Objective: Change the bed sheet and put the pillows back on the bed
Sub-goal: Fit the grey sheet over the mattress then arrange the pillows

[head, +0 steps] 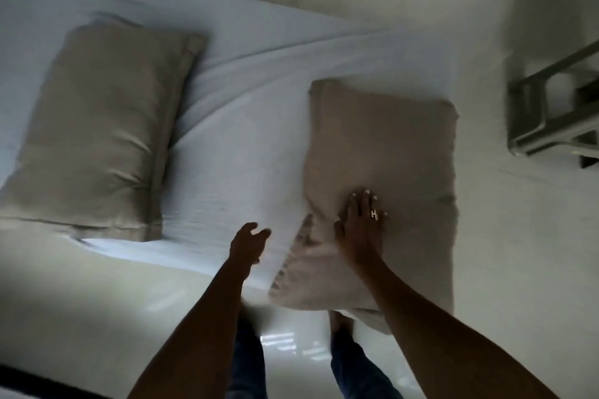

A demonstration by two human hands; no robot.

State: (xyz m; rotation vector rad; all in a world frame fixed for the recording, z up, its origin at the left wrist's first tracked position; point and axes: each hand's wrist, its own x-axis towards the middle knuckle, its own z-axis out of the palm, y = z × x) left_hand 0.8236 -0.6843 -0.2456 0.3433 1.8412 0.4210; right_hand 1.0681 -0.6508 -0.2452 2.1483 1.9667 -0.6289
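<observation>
The right hand (361, 220) is pressed flat, fingers spread, on the near pillow (382, 146), which overhangs the edge of the white sheet (246, 126); the left hand (248, 241) is held empty, loosely curled, above the sheet; a second pillow (97, 126) is laid well apart.

Two pillows (97, 126) (382, 152) well apart on the sheet (246, 126), stool (551, 107) right.

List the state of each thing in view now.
Sheet: spread out, creased in the middle.
Left pillow: flat on the sheet, untouched.
Right pillow: on the sheet, near end overhanging the sheet's edge.
Right hand: flat, pressing the right pillow.
Left hand: loosely curled, holds nothing.
</observation>
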